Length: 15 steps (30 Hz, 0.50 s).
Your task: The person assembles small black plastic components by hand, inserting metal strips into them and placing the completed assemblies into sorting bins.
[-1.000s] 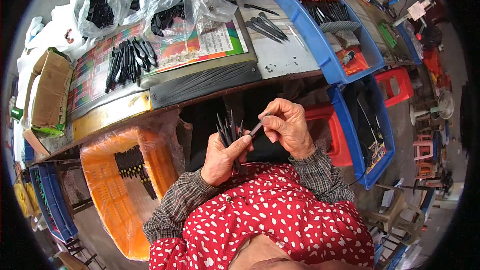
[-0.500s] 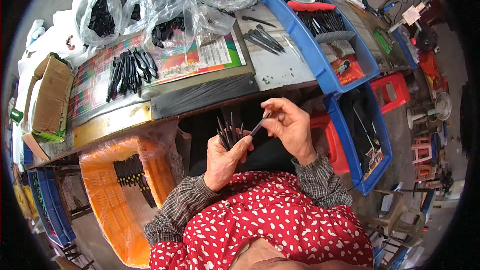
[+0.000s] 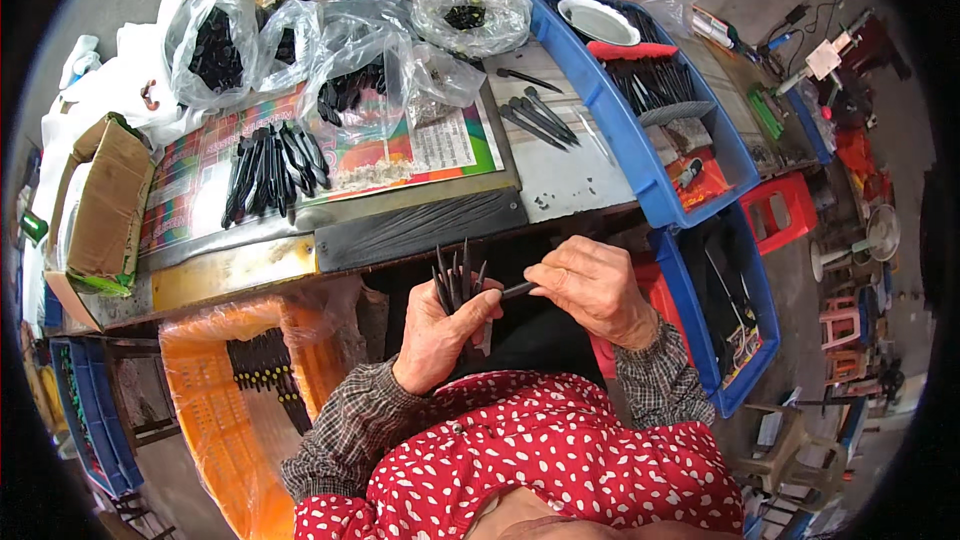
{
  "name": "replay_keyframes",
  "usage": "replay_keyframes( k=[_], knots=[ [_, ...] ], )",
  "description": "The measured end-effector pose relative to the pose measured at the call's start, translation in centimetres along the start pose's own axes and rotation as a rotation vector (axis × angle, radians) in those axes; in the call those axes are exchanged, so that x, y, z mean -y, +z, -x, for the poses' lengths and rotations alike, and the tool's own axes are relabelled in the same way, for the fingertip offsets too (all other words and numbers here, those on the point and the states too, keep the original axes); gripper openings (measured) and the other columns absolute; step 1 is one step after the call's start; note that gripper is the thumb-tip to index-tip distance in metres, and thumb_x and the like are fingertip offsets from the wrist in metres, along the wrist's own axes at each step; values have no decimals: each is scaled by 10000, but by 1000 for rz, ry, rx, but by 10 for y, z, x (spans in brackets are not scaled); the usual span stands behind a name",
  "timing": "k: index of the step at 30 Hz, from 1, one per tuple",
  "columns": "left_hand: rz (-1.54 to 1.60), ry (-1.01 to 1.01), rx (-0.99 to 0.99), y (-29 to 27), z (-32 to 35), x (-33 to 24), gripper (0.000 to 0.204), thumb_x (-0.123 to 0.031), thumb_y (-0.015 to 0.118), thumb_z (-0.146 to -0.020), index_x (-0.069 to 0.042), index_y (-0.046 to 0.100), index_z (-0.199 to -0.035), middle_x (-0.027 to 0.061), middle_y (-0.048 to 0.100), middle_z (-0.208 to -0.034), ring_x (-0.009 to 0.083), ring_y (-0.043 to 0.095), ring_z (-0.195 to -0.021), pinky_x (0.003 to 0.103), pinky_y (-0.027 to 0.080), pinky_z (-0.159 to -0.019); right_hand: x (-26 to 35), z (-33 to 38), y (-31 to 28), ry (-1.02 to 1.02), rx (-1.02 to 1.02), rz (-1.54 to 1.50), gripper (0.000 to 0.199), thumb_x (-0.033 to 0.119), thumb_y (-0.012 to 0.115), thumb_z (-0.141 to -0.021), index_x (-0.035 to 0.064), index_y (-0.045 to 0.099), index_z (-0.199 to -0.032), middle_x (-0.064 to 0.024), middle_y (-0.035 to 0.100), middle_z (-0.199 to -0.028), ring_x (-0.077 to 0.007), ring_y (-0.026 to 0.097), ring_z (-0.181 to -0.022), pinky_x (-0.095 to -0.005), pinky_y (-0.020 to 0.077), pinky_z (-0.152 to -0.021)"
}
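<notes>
My left hand (image 3: 432, 338) is closed around a bunch of slim black pointed pieces (image 3: 455, 285), whose tips stick up above the fingers. Between its thumb and forefinger, one more black piece (image 3: 516, 290) points out sideways to the right. The fingers of my right hand (image 3: 598, 288) are pinched on the free end of that same piece, hiding its tip. Both hands are above my lap, just in front of the bench edge. A pile of black tool-like pieces (image 3: 275, 170) lies on the bench, beyond my left hand.
Clear plastic bags (image 3: 355, 90) of black parts stand along the bench, beside a cardboard box (image 3: 105, 205). Right of them lies a divided blue tray (image 3: 645, 160), with another blue bin (image 3: 690, 300) lower down. A plastic-lined orange crate (image 3: 185, 360) sits below, at left.
My right hand has turned over and its fingers have closed in on the piece's end. The piece, slanted upward before, now lies nearly level. The whole view has shifted slightly.
</notes>
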State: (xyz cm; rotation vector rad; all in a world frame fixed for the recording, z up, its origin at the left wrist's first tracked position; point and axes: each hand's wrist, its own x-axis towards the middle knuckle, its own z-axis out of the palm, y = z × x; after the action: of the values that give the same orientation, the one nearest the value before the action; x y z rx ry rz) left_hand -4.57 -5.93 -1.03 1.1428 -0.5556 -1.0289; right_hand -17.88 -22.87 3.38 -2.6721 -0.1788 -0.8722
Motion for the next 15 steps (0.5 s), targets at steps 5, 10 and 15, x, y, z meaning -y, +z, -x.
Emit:
replay_keyframes(
  k=[5,10,15],
  knots=[
    [26,124,-115,-8,-9,-16,222,-95,647,-908,30,648,-1092,26,642,-800,42,500,-544,199,410,-503,-22,-8,-18,137,-130,3,190,75,752,-725,-4,661,-871,-100,613,-747,-264,597,-653,-356,481,-585],
    [56,106,-151,-17,-12,-11,220,-130,629,-915,36,632,-1059,76,657,-837,76,504,-519,230,425,-485,-68,-9,10,516,-355,71,99,51,696,-796,-8,668,-870,-122,609,-745,-288,592,-653,-364,451,-590],
    [108,33,-131,-15,-4,0,220,-144,638,-914,30,633,-1048,81,651,-828,87,520,-525,235,436,-486,-105,-20,43,533,-421,234,115,135,684,-816,28,665,-852,-115,625,-782,-307,609,-725,-399,469,-632]
  ],
)
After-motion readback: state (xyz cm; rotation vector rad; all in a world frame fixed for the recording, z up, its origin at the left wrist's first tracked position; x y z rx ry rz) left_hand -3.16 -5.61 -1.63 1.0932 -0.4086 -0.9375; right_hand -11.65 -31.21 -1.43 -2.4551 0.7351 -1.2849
